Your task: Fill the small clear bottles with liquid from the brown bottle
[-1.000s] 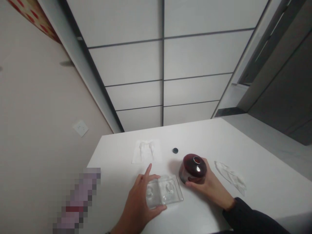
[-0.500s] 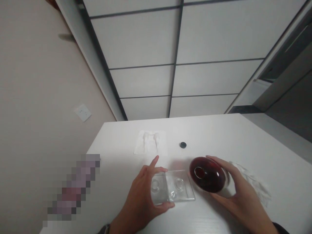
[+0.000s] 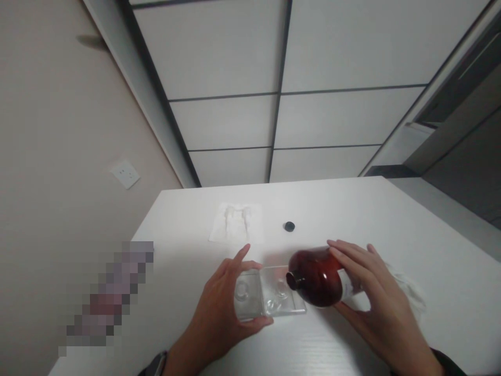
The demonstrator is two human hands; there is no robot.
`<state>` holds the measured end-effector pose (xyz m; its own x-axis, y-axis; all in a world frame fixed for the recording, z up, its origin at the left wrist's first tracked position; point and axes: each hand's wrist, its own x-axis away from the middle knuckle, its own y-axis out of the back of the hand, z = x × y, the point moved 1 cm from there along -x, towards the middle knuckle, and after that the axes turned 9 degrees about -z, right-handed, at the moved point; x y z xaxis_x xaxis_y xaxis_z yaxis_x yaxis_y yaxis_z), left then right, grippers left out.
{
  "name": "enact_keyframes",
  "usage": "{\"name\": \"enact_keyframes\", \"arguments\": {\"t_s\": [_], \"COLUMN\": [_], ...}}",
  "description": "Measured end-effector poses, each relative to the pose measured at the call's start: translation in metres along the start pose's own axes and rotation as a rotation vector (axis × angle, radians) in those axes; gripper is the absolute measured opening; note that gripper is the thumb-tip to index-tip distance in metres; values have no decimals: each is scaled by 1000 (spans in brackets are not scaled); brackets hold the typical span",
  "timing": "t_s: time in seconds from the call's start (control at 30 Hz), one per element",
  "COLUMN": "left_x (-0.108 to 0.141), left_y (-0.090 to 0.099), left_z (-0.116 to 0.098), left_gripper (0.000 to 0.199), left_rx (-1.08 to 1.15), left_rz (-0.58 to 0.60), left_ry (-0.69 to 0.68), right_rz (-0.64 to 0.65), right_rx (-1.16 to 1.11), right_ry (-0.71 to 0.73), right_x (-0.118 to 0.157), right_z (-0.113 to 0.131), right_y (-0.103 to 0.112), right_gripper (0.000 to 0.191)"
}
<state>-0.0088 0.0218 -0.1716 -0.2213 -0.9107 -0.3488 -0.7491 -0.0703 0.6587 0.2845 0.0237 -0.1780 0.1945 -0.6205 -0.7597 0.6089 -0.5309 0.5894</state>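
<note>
My left hand grips a clear plastic case by its left part, thumb on the near edge and fingers on the far edge. The case lies opened flat on the white table, with a round raised ring in each half. In my right hand is a brown glass bottle with a white label, held tipped to the left. Its uncapped mouth is above the right half of the case. I cannot make out any liquid leaving it.
A small black cap lies on the table behind the bottle. Further back left, white cotton swabs or similar pieces rest on a white sheet. A crumpled white cloth is beyond my right hand. A pixelated area covers the left table edge.
My right hand has tilted the bottle leftward, bringing its mouth from facing me to over the case. My left hand keeps its grip on the case. The view has shifted slightly.
</note>
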Motion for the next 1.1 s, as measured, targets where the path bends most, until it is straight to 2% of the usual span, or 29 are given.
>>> {"name": "enact_keyframes", "arguments": {"t_s": [0.23, 0.37, 0.53, 0.73, 0.9, 1.1], "left_x": [0, 0, 1, 1, 0, -1], "left_y": [-1, -1, -1, -3, -3, -1], "left_z": [1, 2, 2, 2, -3, -6], "left_gripper": [97, 94, 89, 99, 91, 100], "left_rx": [-5, 2, 10, 13, -15, -37], "left_rz": [-9, 9, 28, 11, 15, 22], "left_ry": [-49, -25, 15, -13, -9, -36], "right_rz": [18, 26, 15, 31, 10, 1], "right_rx": [47, 60, 99, 128, 155, 175], "right_ry": [52, 79, 84, 115, 151, 194], "right_x": [-4, -4, -7, -8, -11, -14], "right_z": [2, 3, 5, 4, 6, 8], "right_y": [2, 7, 12, 14, 16, 18], "right_gripper": [76, 80, 79, 79, 74, 81]}}
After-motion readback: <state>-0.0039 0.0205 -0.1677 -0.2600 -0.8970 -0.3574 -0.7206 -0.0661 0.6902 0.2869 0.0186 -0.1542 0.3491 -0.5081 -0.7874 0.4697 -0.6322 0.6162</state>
